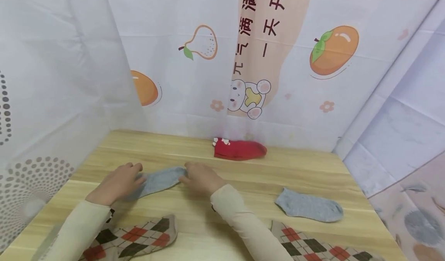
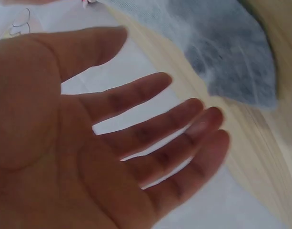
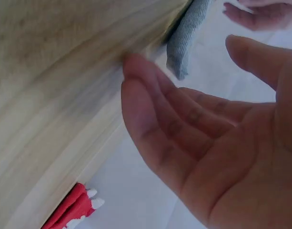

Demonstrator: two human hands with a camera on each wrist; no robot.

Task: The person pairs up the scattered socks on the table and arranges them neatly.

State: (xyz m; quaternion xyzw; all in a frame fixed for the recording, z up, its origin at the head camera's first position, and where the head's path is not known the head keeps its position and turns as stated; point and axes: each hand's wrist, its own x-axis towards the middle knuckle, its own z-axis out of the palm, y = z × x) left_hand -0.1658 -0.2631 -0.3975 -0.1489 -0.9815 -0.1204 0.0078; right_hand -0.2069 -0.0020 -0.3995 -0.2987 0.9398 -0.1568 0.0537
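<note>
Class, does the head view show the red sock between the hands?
No, a grey sock lies between the left hand and right hand; the red sock lies farther back.

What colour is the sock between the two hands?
The sock is greyish blue; the head view shows it best.

Five socks (image 1: 161, 181), two hands (image 1: 119, 183)
</note>
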